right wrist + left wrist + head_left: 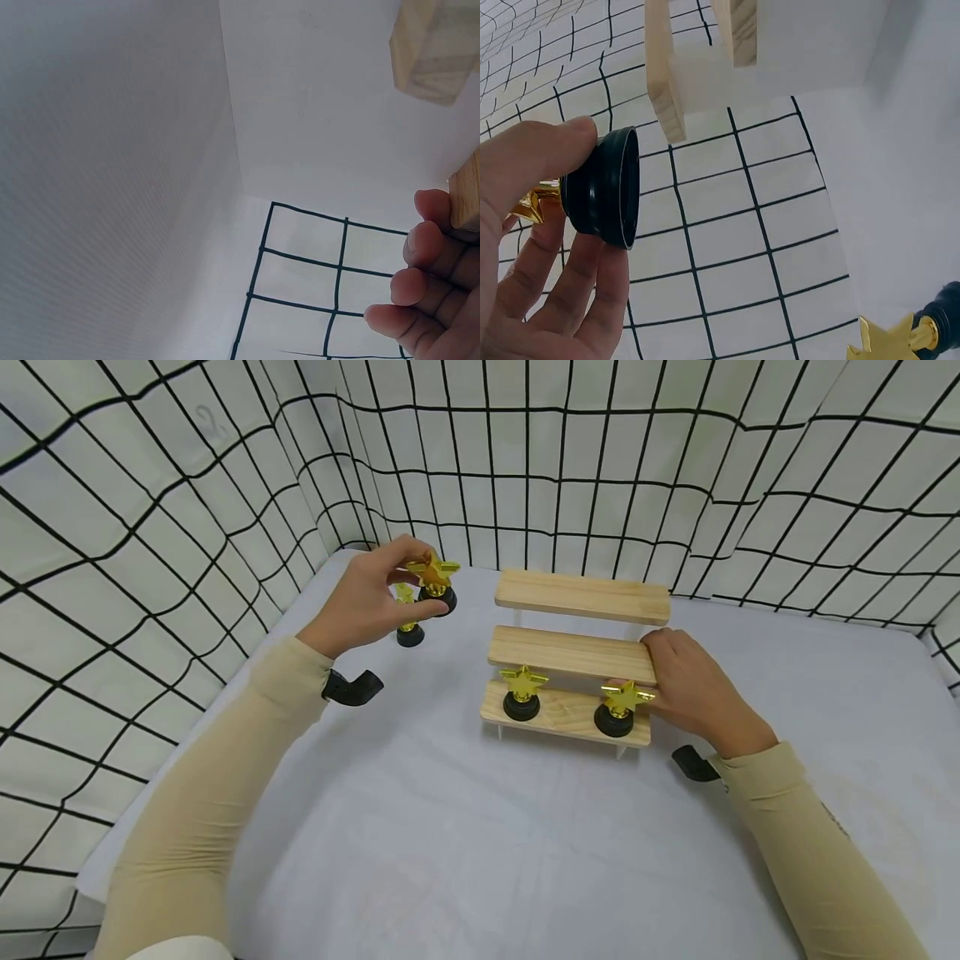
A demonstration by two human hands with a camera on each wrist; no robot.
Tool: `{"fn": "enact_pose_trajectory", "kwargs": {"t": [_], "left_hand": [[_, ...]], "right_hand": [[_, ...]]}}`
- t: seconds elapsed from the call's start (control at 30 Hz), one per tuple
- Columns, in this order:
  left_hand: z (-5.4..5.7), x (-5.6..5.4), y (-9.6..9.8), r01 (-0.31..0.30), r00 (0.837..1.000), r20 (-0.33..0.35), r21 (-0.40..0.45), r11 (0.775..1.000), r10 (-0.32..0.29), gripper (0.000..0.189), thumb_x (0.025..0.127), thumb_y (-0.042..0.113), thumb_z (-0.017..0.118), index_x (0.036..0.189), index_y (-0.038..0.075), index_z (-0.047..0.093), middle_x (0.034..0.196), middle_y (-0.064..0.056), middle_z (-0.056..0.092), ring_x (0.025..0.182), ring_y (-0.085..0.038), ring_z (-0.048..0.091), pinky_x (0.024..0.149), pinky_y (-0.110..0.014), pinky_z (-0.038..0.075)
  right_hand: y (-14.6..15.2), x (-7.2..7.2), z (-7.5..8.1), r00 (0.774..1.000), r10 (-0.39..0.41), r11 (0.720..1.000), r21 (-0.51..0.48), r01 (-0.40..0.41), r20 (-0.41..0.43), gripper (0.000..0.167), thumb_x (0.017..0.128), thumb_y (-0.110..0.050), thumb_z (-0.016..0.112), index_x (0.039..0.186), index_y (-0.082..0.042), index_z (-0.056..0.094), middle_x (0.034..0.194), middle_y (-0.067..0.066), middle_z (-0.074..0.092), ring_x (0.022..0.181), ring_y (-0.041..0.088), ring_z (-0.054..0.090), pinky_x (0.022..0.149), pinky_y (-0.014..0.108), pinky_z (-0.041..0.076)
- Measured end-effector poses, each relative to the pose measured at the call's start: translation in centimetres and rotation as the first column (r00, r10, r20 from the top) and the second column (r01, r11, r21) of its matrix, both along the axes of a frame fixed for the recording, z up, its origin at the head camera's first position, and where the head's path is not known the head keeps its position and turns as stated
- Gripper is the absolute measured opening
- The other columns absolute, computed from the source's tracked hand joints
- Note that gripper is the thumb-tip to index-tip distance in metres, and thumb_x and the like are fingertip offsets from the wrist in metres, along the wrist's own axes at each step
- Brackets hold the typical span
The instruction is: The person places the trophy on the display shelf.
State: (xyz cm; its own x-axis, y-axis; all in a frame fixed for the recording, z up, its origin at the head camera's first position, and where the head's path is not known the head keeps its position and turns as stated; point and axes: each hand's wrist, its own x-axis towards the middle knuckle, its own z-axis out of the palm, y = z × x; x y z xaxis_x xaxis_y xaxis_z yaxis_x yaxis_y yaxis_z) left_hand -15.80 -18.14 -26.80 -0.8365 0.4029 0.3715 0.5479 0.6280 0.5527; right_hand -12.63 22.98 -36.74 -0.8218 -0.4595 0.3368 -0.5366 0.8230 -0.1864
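My left hand (363, 602) pinches a small gold star trophy (437, 575) with a black base, held up left of the shelf. Its base (600, 187) shows between thumb and fingers in the left wrist view. Another star trophy (409, 635) stands on the table behind and below that hand. The three-tier wooden display shelf (570, 652) stands at the middle; my right hand (693, 689) grips the right end of its middle board. Two star trophies stand on the lowest board: one at the left (521, 705), the other at the right (614, 721).
A white cloth (450, 843) covers the table. Black wire grid panels (555, 477) rise behind it and along the left side (157, 527), with pale sheets behind them. The shelf's top board (581, 596) holds nothing.
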Motion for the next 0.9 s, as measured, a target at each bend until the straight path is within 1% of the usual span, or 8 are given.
{"fn": "enact_pose_trajectory", "kwargs": {"t": [0.13, 0.27, 0.4, 0.63, 0.8, 0.9], "left_hand": [[0.3, 0.2, 1.5, 0.026, 1.000, -0.001, 0.015, 1.000, -0.026, 0.050, 0.084, 0.012, 0.087, 0.124, 0.004, 0.059, 0.121, -0.011, 0.068, 0.108, -0.020, 0.066, 0.102, -0.036, 0.060], [0.5, 0.4, 3.1, 0.046, 0.999, 0.007, 0.035, 0.998, -0.046, 0.051, 0.084, 0.013, 0.087, 0.125, 0.005, 0.058, 0.121, -0.010, 0.068, 0.107, -0.020, 0.067, 0.100, -0.034, 0.061], [0.7, 0.6, 4.7, 0.089, 0.996, 0.008, 0.041, 0.995, -0.089, 0.053, 0.084, 0.014, 0.087, 0.127, 0.005, 0.058, 0.122, -0.010, 0.068, 0.108, -0.018, 0.067, 0.100, -0.032, 0.061], [0.8, 0.9, 7.1, 0.178, 0.983, 0.035, 0.081, 0.981, -0.182, 0.050, 0.084, 0.012, 0.086, 0.125, 0.003, 0.060, 0.121, -0.011, 0.068, 0.109, -0.020, 0.066, 0.099, -0.032, 0.060], [0.7, 0.9, 8.6, 0.217, 0.975, 0.037, 0.090, 0.972, -0.221, 0.048, 0.085, 0.012, 0.086, 0.124, 0.004, 0.060, 0.119, -0.010, 0.068, 0.108, -0.018, 0.065, 0.098, -0.029, 0.060], [0.6, 0.9, 9.5, 0.240, 0.968, 0.055, 0.101, 0.966, -0.246, 0.048, 0.084, 0.013, 0.087, 0.124, 0.004, 0.060, 0.120, -0.009, 0.067, 0.109, -0.018, 0.065, 0.099, -0.028, 0.060]], "right_hand": [[0.0, 0.0, -0.1, 1.000, 0.000, 1.000, -0.004, 0.000, -0.003, 0.067, 0.091, -0.056, 0.074, 0.114, 0.003, 0.052, 0.094, 0.014, 0.057, 0.086, 0.030, 0.053, 0.073, 0.040, 0.045], [0.0, -0.1, -0.1, 1.000, -0.010, 1.000, 0.003, 0.010, 0.013, 0.068, 0.092, -0.059, 0.071, 0.115, 0.003, 0.052, 0.094, 0.014, 0.057, 0.086, 0.029, 0.053, 0.073, 0.040, 0.045], [0.1, -0.1, -0.1, 1.000, -0.017, 1.000, 0.004, 0.017, 0.023, 0.066, 0.091, -0.056, 0.073, 0.115, 0.002, 0.052, 0.094, 0.014, 0.057, 0.085, 0.029, 0.052, 0.072, 0.039, 0.044], [0.2, -0.2, -0.1, 1.000, -0.010, 1.000, 0.002, 0.010, 0.030, 0.065, 0.092, -0.055, 0.073, 0.115, 0.003, 0.053, 0.098, 0.016, 0.060, 0.090, 0.031, 0.055, 0.076, 0.043, 0.046], [0.2, -0.3, 0.0, 0.998, -0.032, 0.999, -0.002, 0.032, 0.063, 0.066, 0.089, -0.051, 0.078, 0.117, 0.003, 0.053, 0.103, 0.016, 0.061, 0.094, 0.031, 0.055, 0.079, 0.043, 0.047], [0.2, -0.4, 0.0, 0.997, -0.037, 0.999, -0.004, 0.038, 0.073, 0.067, 0.088, -0.051, 0.080, 0.118, 0.003, 0.053, 0.105, 0.016, 0.061, 0.094, 0.031, 0.055, 0.081, 0.043, 0.047]]}}
